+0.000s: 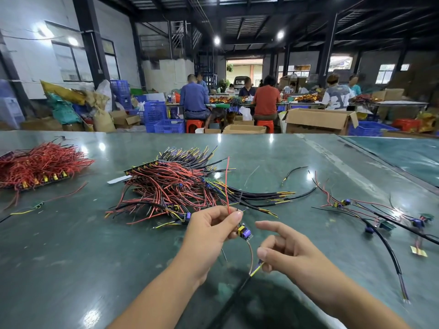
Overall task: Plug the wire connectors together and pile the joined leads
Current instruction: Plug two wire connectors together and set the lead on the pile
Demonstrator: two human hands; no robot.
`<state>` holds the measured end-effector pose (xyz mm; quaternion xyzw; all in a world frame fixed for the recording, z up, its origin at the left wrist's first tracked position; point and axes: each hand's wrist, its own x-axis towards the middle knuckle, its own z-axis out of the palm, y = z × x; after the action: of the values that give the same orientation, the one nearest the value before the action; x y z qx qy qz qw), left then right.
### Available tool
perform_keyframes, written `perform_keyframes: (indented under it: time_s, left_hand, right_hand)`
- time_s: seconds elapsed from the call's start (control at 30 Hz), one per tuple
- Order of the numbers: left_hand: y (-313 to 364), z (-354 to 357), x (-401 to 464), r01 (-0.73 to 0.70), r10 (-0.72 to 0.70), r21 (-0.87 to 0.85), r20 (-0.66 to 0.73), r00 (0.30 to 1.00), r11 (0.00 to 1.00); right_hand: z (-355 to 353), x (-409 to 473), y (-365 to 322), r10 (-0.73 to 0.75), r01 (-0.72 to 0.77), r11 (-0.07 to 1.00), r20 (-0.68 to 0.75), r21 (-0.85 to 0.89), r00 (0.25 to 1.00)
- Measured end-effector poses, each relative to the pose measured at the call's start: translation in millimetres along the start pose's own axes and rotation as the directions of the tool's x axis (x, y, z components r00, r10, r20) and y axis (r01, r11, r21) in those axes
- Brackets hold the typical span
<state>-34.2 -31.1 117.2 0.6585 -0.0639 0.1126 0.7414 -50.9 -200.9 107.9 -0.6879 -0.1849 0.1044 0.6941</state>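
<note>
A black lead [240,287] runs from the near edge up to the right hand [282,252], which pinches its yellow tip. The left hand [211,230] pinches a small circuit board [244,231], its red wire [227,184] pointing far. Behind lies the wire pile [175,186] on the green table [71,257]; the exact join is unclear.

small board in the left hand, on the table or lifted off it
Lifted: the left hand pinches the small board by its red wire above the table.
</note>
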Motion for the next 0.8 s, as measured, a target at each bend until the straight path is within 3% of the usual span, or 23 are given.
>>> perform_keyframes:
  time_s: [0.27, 0.5, 0.63, 0.8]
  left_hand:
    - [-3, 3, -3, -0.021, 0.02, 0.026, 0.034, 0.999, 0.999]
    - [-5, 3, -3, -0.015, 0.013, 0.063, 0.028, 1.0, 0.998]
    - [-4, 2, -2, 0.005, -0.005, 0.016, 0.02, 1.0, 1.0]
    - [-4, 5, -4, -0.006, 0.006, -0.048, 0.005, 1.0, 0.999]
  right_hand:
    - [11, 0, 3, 0.073, -0.074, 0.995, 0.011, 0.067, 0.997]
    - [8, -1, 0, 0.057, -0.054, 0.997, -0.04, 0.061, 0.998]
    - [5, 2, 1, 0.157, -0.138, 0.963, -0.064, 0.232, 0.986]
    - [-1, 1, 0, 0.317, -0.316, 0.871, 0.063, 0.376, 0.946]
